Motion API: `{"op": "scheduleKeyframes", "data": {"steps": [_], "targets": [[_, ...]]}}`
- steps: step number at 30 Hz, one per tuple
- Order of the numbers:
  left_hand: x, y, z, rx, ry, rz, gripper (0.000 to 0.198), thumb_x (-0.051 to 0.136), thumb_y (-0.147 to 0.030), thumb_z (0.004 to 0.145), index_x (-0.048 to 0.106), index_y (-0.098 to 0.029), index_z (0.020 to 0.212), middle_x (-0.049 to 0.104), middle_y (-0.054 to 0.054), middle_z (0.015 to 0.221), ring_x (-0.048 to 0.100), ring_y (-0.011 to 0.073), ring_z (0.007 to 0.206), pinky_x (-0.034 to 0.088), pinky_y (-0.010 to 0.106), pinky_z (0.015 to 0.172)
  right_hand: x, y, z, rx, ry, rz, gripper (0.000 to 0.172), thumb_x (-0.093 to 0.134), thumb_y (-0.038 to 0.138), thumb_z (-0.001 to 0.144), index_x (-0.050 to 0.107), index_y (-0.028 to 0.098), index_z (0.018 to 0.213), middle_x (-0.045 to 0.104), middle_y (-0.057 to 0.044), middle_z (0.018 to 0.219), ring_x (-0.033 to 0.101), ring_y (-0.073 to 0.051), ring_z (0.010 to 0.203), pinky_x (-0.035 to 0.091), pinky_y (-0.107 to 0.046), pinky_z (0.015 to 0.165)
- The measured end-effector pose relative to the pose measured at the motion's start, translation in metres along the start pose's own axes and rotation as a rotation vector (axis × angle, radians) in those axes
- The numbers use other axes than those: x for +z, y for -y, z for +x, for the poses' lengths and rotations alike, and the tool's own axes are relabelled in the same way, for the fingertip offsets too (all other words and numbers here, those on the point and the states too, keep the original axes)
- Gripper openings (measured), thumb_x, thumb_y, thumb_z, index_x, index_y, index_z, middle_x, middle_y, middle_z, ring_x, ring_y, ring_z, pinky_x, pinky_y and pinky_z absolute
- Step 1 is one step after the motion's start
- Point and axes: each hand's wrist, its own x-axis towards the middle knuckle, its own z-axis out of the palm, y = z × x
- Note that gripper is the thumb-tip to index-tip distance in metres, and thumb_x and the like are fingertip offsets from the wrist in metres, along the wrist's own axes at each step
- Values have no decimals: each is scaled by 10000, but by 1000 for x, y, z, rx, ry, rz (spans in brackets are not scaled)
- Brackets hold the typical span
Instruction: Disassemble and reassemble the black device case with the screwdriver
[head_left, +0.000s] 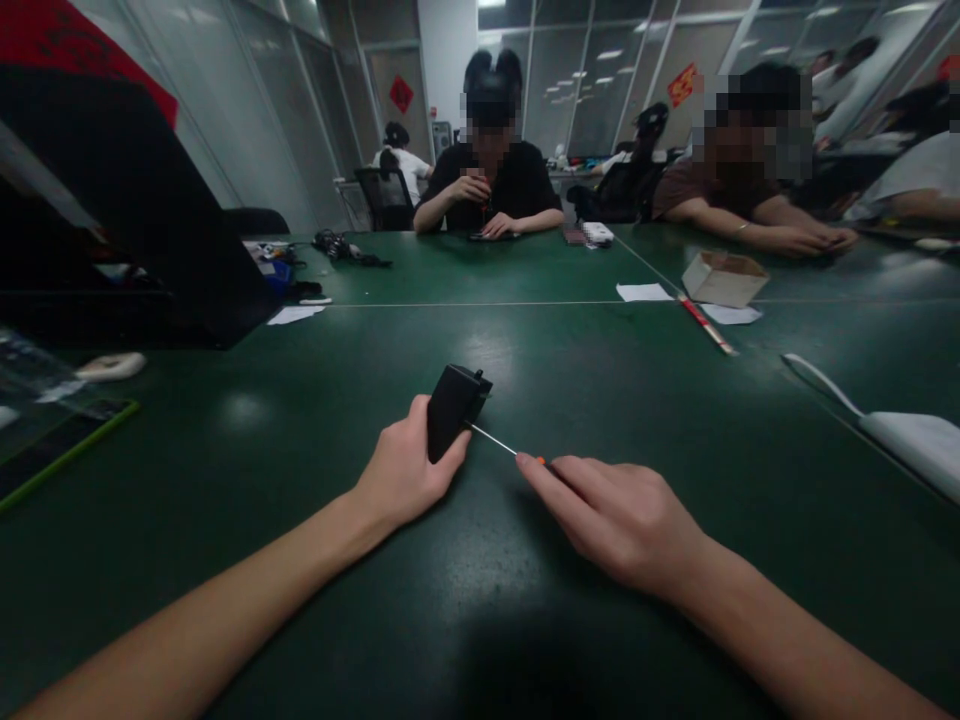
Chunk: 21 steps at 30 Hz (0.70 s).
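Note:
My left hand [409, 465] is closed around a small black box-shaped device [448, 408], held tilted above the green table. A little knob or peg sticks up from its top right edge. In my right hand [615, 510] is a screwdriver [495, 438] with a thin metal shaft and a bit of orange showing on its handle. The shaft points left, and its tip meets the device's lower right side near my left thumb. Whether the tip sits in a screw or slot is hidden. Most of the handle is covered by my fingers.
Across the green table [480, 620] a person in black [487, 185] works with their hands; another sits right. An open cardboard box [724, 280], papers [643, 292] and a red-and-white stick [705, 325] lie far right. A white device with cable [915, 445] is nearer. Black panel [150, 190] stands left.

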Motion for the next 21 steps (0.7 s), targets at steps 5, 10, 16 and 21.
{"op": "scheduleKeyframes", "data": {"steps": [5,10,16,21], "targets": [[0,2,0,12,-8,0,305,553,-459,873,451,-204,1004,569,18,702,564,199,561,351,277,514,0,1,4,85,-29,121,359,437,177,981,628,185,1285,697,-98,927,612,-178,747,479,-277,624],[-1,2,1,33,-49,-19,318,552,-449,877,436,-202,1040,584,22,743,584,201,594,373,275,532,3,26,23,661,41,884,308,559,261,940,662,199,1223,674,-37,846,611,-154,747,498,-276,692],[1,2,3,22,-49,-1,327,548,-447,881,427,-194,1049,592,38,768,597,210,626,378,278,542,0,38,31,1122,221,1953,388,437,359,994,501,279,1368,533,38,702,201,-27,385,103,-124,333],[-2,-1,1,51,-41,12,332,539,-456,889,420,-188,1044,591,38,751,601,209,617,405,284,554,-6,29,27,1125,256,2240,330,463,280,994,547,297,1313,470,53,692,190,-14,397,93,-104,335]]}}
